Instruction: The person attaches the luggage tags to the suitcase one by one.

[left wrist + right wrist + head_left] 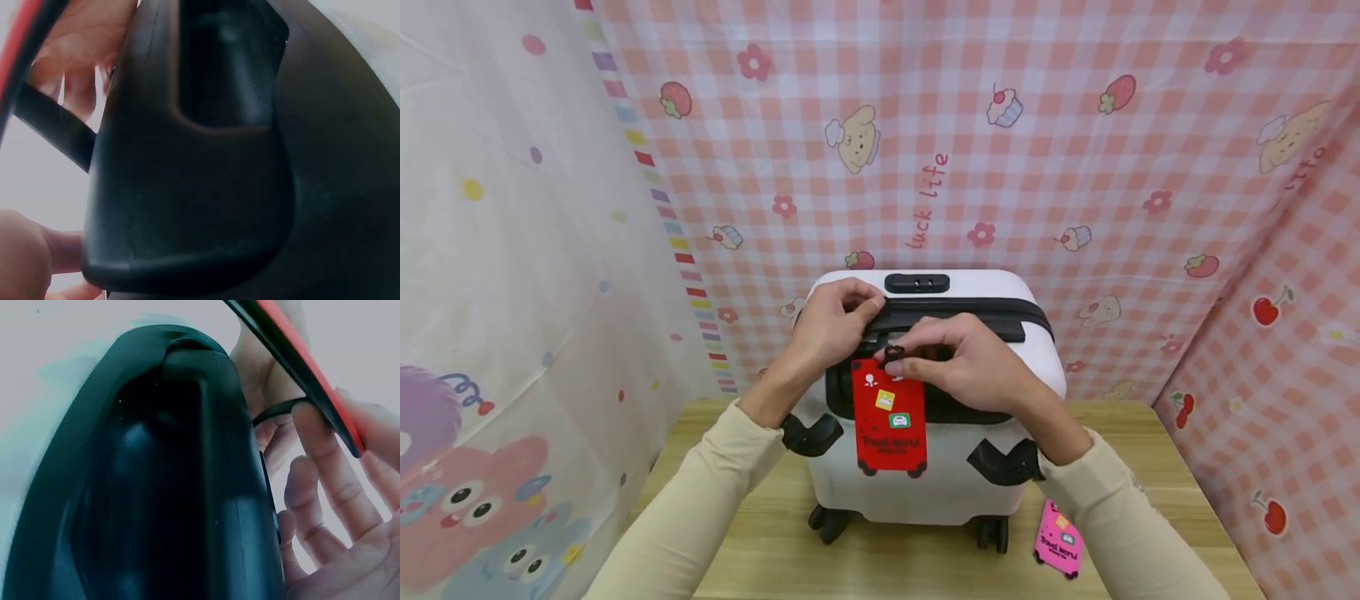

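A white suitcase [917, 483] stands upright with its black top handle [1000, 330] towards me. My left hand [835, 321] grips the handle near its left end, fingers curled. With thumb and forefinger, my right hand [973, 358] pinches the black strap [892, 353] at the top of a red luggage tag [891, 446]. The tag hangs before the suitcase's front recess. In the left wrist view, the strap [56, 128] runs from the tag to behind the handle. The right wrist view shows the red tag edge-on [306, 369] beside my right fingers; the strap's far end is hidden.
A pink luggage tag [1060, 542] lies on the wooden tabletop [760, 533], right of the suitcase. A black combination lock [917, 283] sits on the suitcase top. Behind hangs a pink checked curtain [1045, 183], with a white cartoon curtain [535, 275] at left.
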The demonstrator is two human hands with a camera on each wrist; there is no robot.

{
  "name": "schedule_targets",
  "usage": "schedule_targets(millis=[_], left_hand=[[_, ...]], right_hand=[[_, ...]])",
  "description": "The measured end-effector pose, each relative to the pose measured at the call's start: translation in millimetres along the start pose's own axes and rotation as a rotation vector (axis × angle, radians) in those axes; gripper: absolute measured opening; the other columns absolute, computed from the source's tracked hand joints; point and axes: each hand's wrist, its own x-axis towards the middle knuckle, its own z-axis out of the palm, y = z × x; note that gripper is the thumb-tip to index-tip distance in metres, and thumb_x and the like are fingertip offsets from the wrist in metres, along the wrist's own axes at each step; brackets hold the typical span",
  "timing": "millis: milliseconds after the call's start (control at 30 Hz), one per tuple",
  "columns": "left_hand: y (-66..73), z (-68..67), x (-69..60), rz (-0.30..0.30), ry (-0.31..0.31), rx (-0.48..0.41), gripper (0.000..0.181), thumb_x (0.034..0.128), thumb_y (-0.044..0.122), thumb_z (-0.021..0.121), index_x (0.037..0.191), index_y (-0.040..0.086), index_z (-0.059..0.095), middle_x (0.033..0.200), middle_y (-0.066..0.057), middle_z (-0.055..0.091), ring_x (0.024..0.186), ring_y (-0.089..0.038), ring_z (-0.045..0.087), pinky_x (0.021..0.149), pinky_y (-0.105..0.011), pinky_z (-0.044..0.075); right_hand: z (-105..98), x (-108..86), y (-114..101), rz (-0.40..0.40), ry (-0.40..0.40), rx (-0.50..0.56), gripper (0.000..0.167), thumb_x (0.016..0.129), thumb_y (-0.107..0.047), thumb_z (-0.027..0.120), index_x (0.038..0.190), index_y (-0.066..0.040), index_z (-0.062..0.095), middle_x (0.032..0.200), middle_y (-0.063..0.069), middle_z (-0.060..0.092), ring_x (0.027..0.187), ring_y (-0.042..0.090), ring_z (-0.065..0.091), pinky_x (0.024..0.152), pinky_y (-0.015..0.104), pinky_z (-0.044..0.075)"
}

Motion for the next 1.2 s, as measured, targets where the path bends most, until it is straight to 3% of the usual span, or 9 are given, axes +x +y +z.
schedule_targets(millis=[267, 567, 867, 1033, 1200], left_hand=[[-2.6, -1.2, -0.2, 0.025, 0.005, -0.072, 0.016, 0.0999, 0.02, 0.059, 0.106, 0.006, 0.067, 0.098, -0.009, 0.068, 0.089, -0.023, 0.056, 0.077, -0.03, 0.045], [-6.2, -3.5, 3.2, 0.073, 0.049, -0.182, 0.018, 0.1008, 0.02, 0.058, 0.111, 0.007, 0.065, 0.099, -0.011, 0.063, 0.095, -0.025, 0.056, 0.084, -0.032, 0.045], [-10.1, -7.8, 3.7, 0.187, 0.036, -0.301, 0.018, 0.1003, 0.019, 0.059, 0.109, 0.004, 0.065, 0.094, -0.011, 0.063, 0.088, -0.022, 0.058, 0.078, -0.027, 0.045], [-10.9, -8.0, 2.6, 0.24, 0.025, -0.326, 0.016, 0.0999, 0.019, 0.06, 0.108, 0.006, 0.064, 0.104, -0.007, 0.063, 0.092, -0.02, 0.062, 0.078, -0.027, 0.052], [-15.3, -8.3, 2.4, 0.309, -0.021, -0.346, 0.013, 0.1003, 0.013, 0.058, 0.11, 0.004, 0.061, 0.111, -0.012, 0.065, 0.091, -0.022, 0.067, 0.076, -0.027, 0.056]], right_hand=[[8.4, 2.1, -1.7, -0.089, 0.075, -0.157, 0.018, 0.086, -0.009, 0.076, 0.104, -0.012, 0.078, 0.092, -0.005, 0.071, 0.083, 0.012, 0.059, 0.071, 0.028, 0.052], [11.4, 3.4, 2.8, -0.154, 0.168, -0.287, 0.013, 0.085, -0.005, 0.076, 0.097, -0.006, 0.079, 0.09, -0.001, 0.063, 0.087, 0.011, 0.055, 0.073, 0.029, 0.05], [13.7, 9.1, 7.0, -0.178, 0.195, -0.331, 0.014, 0.086, -0.004, 0.074, 0.1, -0.005, 0.078, 0.091, 0.001, 0.067, 0.081, 0.01, 0.057, 0.069, 0.027, 0.051], [14.9, 14.5, 6.7, -0.216, 0.21, -0.384, 0.012, 0.085, -0.004, 0.076, 0.097, -0.003, 0.077, 0.089, 0.003, 0.069, 0.069, 0.009, 0.054, 0.061, 0.024, 0.048], [17.3, 19.6, 6.8, -0.275, 0.198, -0.49, 0.012, 0.085, -0.005, 0.075, 0.097, -0.002, 0.076, 0.09, 0.006, 0.07, 0.073, 0.011, 0.059, 0.065, 0.024, 0.052]])
